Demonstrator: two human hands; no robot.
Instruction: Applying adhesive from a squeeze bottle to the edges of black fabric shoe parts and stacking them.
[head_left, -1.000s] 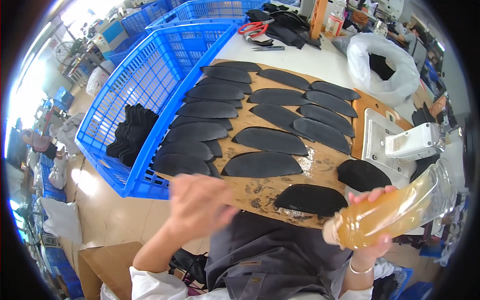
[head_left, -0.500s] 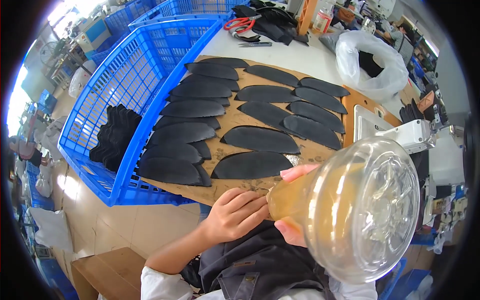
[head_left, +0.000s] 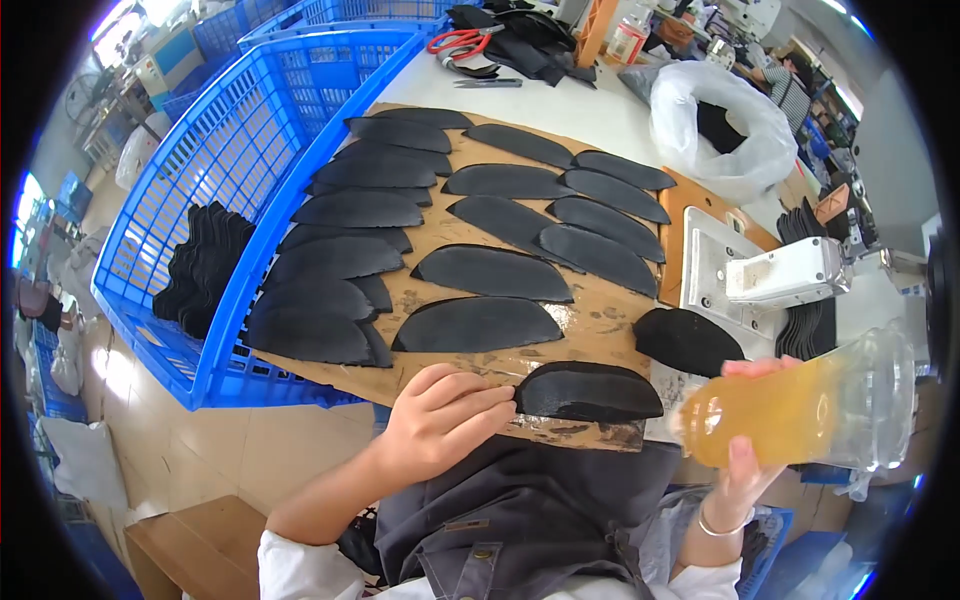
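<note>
Right hand grips a clear plastic bottle of amber liquid, fingers wrapped round its neck end, the bottle lying nearly level with its base pointing away to the right of the brown board. Left hand rests loosely curled on the near edge of that board, its fingertips touching the left tip of a black curved piece, which lies at the board's near edge.

More black pieces lie in rows across the board beyond it, and one further piece sits just off the board's right side. A blue crate stands against the board's left edge, holding a stack of black pieces. Behind the board's far right corner sits a white plastic bag; red-handled scissors lie beyond the board's far edge.

To handle this well, the left fingertips should probably press the piece flat so it cannot slide on the shiny, glue-marked strip under it. The bottle looks best kept level and clear of the board, since a tilt toward the pieces could spill liquid on them. A firm wrap near the neck seems wise, as the bottle's weight hangs out to the side.
</note>
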